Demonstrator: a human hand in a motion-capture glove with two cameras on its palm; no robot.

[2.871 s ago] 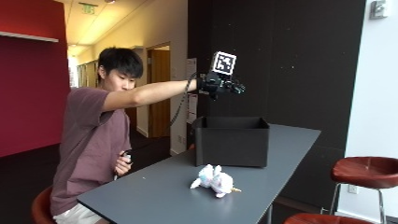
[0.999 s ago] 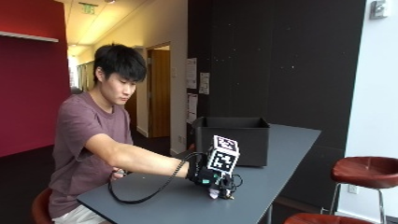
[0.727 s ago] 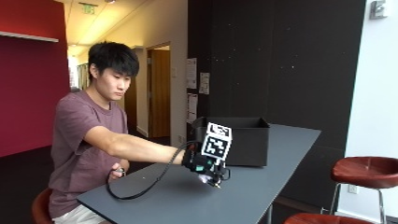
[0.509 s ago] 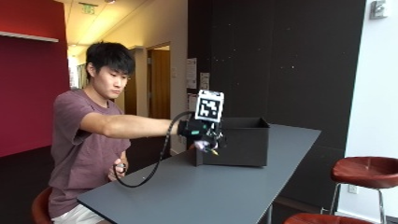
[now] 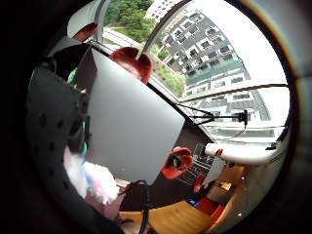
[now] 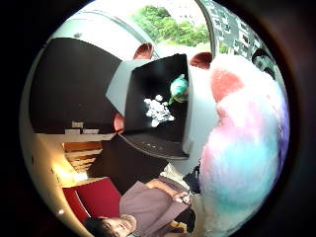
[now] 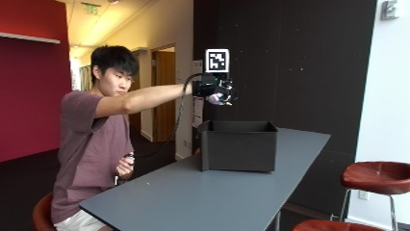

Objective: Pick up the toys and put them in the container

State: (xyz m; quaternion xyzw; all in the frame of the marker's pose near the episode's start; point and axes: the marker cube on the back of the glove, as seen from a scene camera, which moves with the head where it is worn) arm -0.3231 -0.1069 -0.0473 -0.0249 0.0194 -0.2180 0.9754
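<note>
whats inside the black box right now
In the thumb side palm view, the black box holds a green toy and a white toy. The outside view hides its inside.

1 container, 3 toys, 2 stools, 1 table

The person wears a short-sleeved maroon T-shirt, light shorts and a black glove on the right hand.

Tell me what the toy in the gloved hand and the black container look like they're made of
Toy: apparently plush, fuzzy pastel pink, blue and white pile. Container: matte black with thin flat walls and folded-looking corners, probably fabric-covered board or cardboard; the look leaves it open.
</note>
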